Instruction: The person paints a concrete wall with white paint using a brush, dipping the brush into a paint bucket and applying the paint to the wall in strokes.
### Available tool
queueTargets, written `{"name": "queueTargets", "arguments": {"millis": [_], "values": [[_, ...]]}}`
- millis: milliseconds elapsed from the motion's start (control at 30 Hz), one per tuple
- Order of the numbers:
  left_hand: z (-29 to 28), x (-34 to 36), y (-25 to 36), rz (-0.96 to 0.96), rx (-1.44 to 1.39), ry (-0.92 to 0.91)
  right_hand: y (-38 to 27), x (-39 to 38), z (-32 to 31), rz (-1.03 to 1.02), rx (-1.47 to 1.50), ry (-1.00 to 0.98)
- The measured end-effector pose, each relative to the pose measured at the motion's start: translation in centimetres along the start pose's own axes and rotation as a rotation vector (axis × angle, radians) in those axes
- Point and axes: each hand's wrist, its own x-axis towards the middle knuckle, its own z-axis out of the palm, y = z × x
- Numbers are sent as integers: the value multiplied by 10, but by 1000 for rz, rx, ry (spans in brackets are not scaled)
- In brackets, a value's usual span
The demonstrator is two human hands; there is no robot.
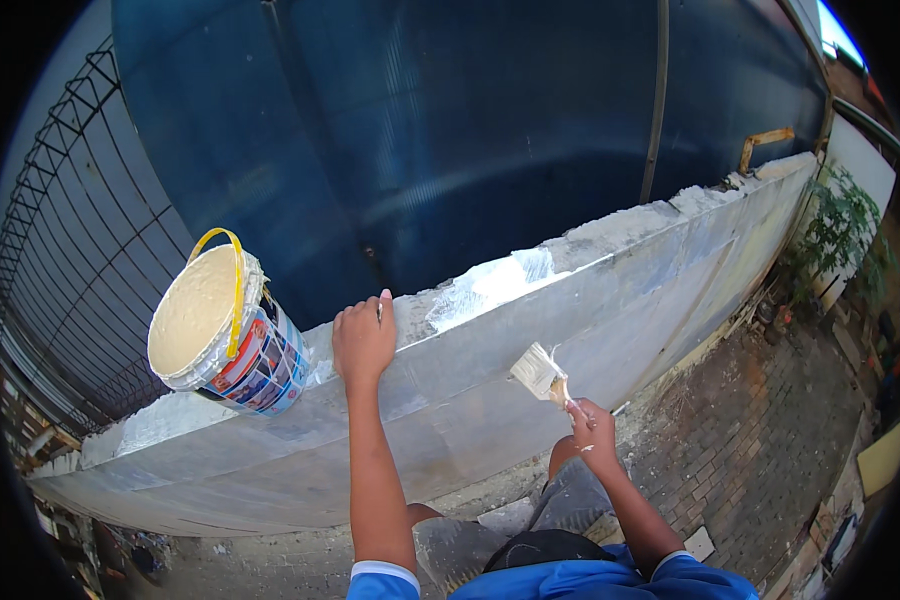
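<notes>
One paintbrush (538,373) we are clasping before the concrete wall (670,310), right hand (594,437) closed, left hand (363,342) resting atop, hold unclear, beside the paint bucket (275,365) that a nudge could topple.

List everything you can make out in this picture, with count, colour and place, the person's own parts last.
Paint bucket: one, white, multicoloured label, yellow handle; wall top, left
Paint: one bucketful, cream; in the bucket
Paintbrush: one, pale bristles; right hand
Wall: one, grey; across the middle
Paint patch: one, white; wall top
Panels: several, dark blue; behind the wall
Wire fence: one, dark; far left
Bracket: one, yellowish; wall's far right end
Plant: one, green; right
Paving: one stretch, grey-brown; lower right
Edge clutter: uncountable
Shirt: one, blue; bottom
Shorts: one pair, grey; bottom
Left hand: one, bare; wall top
Right hand: one, bare; holding the paintbrush
</notes>
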Motion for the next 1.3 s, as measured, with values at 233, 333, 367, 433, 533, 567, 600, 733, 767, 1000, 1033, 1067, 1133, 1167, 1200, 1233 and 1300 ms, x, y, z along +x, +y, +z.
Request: {"name": "queueTargets", "arguments": {"millis": [233, 333, 367, 433, 533, 567, 600, 733, 767, 1000, 1033, 1067, 1133, 1167, 1200, 1233, 1300], "values": [[7, 4, 1, 11, -3, -2, -104, 44, -57, -482, -180, 169], [6, 5, -2, 12, -2, 18, -142, 67, -62, -636, -262, 179], [6, 5, -2, 10, -4, 20, -153, 75, -62, -630, -265, 177], [5, 5, 0, 6, -8, 18, -173, 89, -58, -662, -491, 91], [3, 5, 0, -9, -12, 16, -184, 112, -39, -769, -730, 52], [5, 6, 0, 2, -14, 8, -183, 117, -36, -764, -737, 53], [7, 5, 1, 14, -17, 0, -182, 121, -34, -768, -802, 3], [3, 3, 1, -4, -11, -1, -191, 121, -32, -743, -863, -27], [1, 4, 2, -5, -11, -15, -190, 121, -32, -740, -867, -29], [5, 2, -7, -16, -10, 8, -173, 110, -39, -748, -647, 17], [3, 3, -4, -13, -18, 9, -170, 102, -42, -689, -552, 71], [3, 4, -2, -9, -20, 3, -159, 96, -40, -689, -556, 69], [4, 3, 1, -6, -22, -5, -124, 82, -30, -396, -21, 77], [3, 4, 3, -4, -22, -8, -109, 75, -24, -396, -22, 76], [2, 4, 2, -6, -18, -10, -94, 66, -16, -227, 200, 46], [3, 5, 2, -6, -18, -12, -81, 56, -10, -54, 416, 20], [4, 5, 1, 6, -16, -3, -65, 35, 1, 72, 559, -19]]}}
